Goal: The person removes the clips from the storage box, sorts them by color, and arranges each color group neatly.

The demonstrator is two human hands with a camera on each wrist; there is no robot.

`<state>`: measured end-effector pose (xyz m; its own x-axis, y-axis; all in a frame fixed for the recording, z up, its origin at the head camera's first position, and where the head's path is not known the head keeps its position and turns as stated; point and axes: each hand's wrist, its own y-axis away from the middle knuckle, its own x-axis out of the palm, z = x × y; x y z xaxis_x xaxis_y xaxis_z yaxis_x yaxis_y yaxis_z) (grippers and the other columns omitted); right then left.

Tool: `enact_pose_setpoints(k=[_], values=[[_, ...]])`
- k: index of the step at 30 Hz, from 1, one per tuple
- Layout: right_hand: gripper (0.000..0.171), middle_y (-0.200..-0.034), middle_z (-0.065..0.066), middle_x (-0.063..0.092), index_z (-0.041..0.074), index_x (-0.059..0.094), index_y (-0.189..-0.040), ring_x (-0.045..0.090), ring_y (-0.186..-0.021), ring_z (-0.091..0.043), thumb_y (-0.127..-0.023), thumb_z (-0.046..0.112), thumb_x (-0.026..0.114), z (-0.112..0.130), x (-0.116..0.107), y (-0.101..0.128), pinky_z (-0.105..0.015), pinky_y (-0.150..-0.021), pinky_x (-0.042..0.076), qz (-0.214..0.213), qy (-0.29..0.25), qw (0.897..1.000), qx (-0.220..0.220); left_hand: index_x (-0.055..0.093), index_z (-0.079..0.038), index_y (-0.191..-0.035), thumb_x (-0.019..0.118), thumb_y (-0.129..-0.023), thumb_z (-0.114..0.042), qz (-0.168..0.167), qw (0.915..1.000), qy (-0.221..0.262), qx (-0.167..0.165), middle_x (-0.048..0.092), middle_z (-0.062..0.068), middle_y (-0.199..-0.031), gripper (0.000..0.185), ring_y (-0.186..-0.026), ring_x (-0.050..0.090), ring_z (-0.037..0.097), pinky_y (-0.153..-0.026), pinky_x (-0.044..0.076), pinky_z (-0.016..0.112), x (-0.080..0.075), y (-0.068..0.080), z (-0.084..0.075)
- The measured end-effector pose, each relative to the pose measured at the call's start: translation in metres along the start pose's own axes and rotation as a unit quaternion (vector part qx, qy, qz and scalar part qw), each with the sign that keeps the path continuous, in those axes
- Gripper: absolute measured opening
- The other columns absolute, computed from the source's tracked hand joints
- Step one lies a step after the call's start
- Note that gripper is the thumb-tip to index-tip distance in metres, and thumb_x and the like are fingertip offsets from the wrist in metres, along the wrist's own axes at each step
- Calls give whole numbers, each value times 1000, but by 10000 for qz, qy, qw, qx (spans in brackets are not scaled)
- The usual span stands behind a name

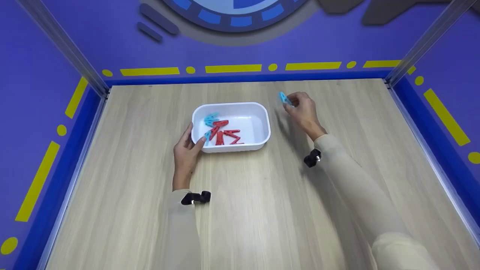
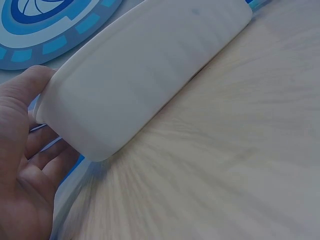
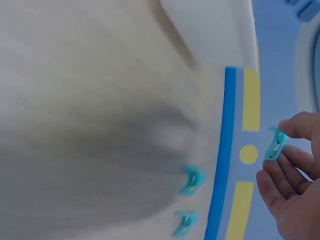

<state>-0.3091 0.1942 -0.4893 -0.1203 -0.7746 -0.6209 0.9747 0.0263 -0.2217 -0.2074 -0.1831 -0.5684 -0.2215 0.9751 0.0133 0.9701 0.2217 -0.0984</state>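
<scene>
A white tub (image 1: pixel 258 129) stands mid-table with several red clips (image 1: pixel 225 135) and a few blue clips (image 1: pixel 210 119) inside. My left hand (image 1: pixel 195 139) grips the tub's left end, thumb hooked over the rim. The left wrist view shows the tub's outer wall (image 2: pixel 145 75) up close beside that hand (image 2: pixel 40 115). To the right of the tub my right hand (image 1: pixel 290 103) pinches a blue clip (image 1: pixel 284 98) above the table. In the right wrist view that blue clip (image 3: pixel 274 145) sits between thumb and fingers of the right hand (image 3: pixel 285 150).
Two more blue clips (image 3: pixel 191 180) (image 3: pixel 184 223) lie on the wooden table (image 1: pixel 262 210) in the right wrist view, near the blue border strip (image 3: pixel 222 165); the head view does not show them. Purple walls with yellow marks enclose the table on three sides.
</scene>
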Motion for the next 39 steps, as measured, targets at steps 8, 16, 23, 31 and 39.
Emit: enact_pose_setpoints(k=[8, 16, 23, 31, 39], values=[[31, -120, -24, 63, -8, 66, -127, 61, -110, -36, -102, 10, 70, -28, -15, 0, -45, -95, 53, -97, 147, 9997, 195, 48, -7, -160, 81, -97, -15, 24, 10000, -61, -66, 43, 10, -165, 71, -153, 39, 25, -118, 41, 29, 0, 0, 0], [34, -125, -23, 61, -8, 63, -132, 59, -115, -36, -103, 11, 68, -53, -27, 0, -47, -99, 52, -186, 311, 9969, 696, 48, -7, -160, 80, -97, -14, 24, 9999, -41, -99, 43, 9, -166, 70, -154, 38, 23, -119, 40, 28, -1, -1, -1], [36, -129, -24, 58, -9, 61, -134, 57, -119, -36, -105, 10, 65, -74, -37, 3, -46, -100, 52, -210, 442, 9942, 957, 49, -7, -159, 82, -97, -15, 6, 9999, 64, -89, 43, 9, -165, 71, -153, 38, 24, -119, 40, 28, -1, 0, -1], [37, -129, -23, 57, -8, 58, -137, 56, -120, -36, -106, 11, 63, -84, -42, 5, -46, -102, 52, -169, 696, 9890, 1292, 49, -6, -159, 81, -97, -13, 45, 9998, 182, -13, 43, 10, -165, 71, -153, 39, 25, -120, 40, 31, -1, 0, 0], [39, -133, -22, 55, -6, 56, -140, 56, -122, -35, -109, 16, 60, -89, -42, 12, -47, -103, 52, -91, 653, 9852, 1585, 49, -7, -159, 82, -96, -15, 53, 9999, 85, -2, 43, 8, -166, 72, -153, 38, 24, -119, 40, 29, -2, 0, 1]])
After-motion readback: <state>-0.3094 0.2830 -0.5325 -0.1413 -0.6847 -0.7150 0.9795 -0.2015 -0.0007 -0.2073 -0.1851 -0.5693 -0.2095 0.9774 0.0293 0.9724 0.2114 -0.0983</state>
